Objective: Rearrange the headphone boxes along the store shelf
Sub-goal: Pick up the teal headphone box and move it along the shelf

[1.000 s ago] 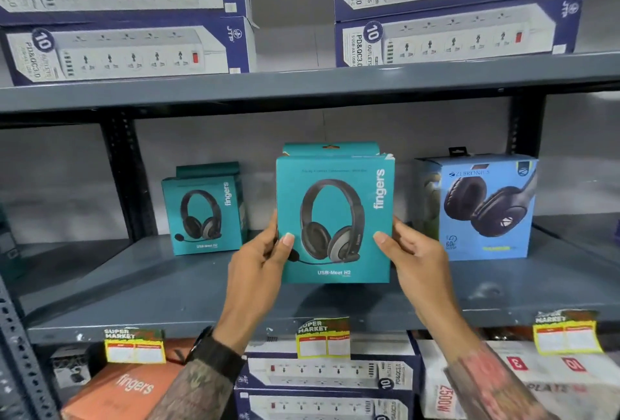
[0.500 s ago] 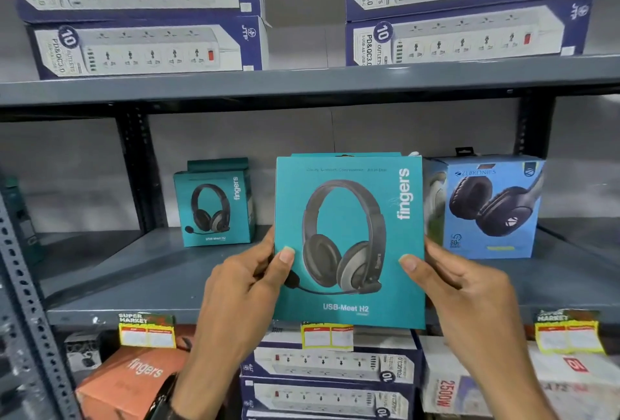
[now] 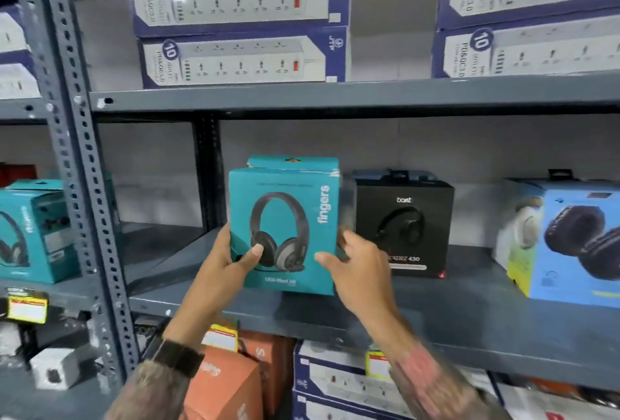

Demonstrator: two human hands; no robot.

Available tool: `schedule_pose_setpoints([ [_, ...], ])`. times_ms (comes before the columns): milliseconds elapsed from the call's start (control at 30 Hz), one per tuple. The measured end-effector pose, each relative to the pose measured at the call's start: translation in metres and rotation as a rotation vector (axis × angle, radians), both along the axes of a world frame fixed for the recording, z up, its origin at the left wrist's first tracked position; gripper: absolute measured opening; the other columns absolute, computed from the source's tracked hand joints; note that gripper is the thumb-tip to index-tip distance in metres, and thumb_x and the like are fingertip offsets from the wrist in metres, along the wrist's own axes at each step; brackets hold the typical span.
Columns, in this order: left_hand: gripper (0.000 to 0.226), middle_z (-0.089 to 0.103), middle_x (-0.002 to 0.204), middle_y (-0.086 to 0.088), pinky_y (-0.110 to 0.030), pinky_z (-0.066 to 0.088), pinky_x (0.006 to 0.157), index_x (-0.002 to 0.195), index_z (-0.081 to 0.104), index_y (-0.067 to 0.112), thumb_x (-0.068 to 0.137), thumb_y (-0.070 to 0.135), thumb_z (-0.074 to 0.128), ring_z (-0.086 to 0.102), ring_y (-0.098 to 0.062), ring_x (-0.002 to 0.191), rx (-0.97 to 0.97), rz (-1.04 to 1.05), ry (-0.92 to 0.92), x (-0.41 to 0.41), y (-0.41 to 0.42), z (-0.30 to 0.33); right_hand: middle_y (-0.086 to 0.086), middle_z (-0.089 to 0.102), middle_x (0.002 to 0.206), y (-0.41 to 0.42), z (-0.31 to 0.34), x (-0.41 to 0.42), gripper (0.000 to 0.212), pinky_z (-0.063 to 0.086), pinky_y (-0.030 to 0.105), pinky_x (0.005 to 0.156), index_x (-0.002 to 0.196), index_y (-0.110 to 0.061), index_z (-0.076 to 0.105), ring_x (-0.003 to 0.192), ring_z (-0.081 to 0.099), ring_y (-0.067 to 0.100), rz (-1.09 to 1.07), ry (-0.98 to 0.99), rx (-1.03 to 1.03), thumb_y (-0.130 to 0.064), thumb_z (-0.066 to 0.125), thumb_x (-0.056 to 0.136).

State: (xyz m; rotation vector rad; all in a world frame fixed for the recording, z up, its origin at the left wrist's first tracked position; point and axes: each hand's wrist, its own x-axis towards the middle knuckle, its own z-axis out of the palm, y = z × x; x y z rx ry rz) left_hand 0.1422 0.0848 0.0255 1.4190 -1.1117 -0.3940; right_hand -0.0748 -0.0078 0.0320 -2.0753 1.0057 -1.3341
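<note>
Both hands are on the teal headphone box (image 3: 285, 228) and gripping it upright, printed front facing the camera. The left hand (image 3: 231, 260) is clamping the box's lower left edge, thumb lying across the front just under the pictured headset. The right hand (image 3: 352, 272) is wrapping the lower right edge, thumb on the front, fingers curling behind. The box is sitting over the left part of the grey shelf (image 3: 469, 312); whether its base is touching the shelf or hovering just above, I cannot tell, as the picture is blurring there. A second teal box (image 3: 292, 162) is peeking out directly behind it. Just to the right, a black headphone box (image 3: 406, 221) is standing farther back on the shelf, close beside the held one. Well to the right, a blue headphone box (image 3: 577, 241) is standing near the front edge. Left of the perforated upright post (image 3: 77, 157), another teal box (image 3: 33, 231) is resting on the neighbouring shelf. Up above, power strip boxes (image 3: 238, 30) are lying stacked in twos.
</note>
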Motion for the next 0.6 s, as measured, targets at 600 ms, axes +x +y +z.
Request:
schedule_pose_setpoints([
  [600,0.077,0.06,0.142,0.007,-0.046,0.05,0.121,0.165,0.027,0.023,0.103,0.015,0.071,0.06,-0.017,0.133,0.119,-0.055,-0.123,0.142,-0.099,-0.037,-0.005,0.082,0.127,-0.068,-0.038,0.141,0.049,0.061,0.028,0.09,0.141,-0.024,0.071,0.106,0.078,0.018,-0.114,-0.006,0.147,-0.016,0.076,0.093],
])
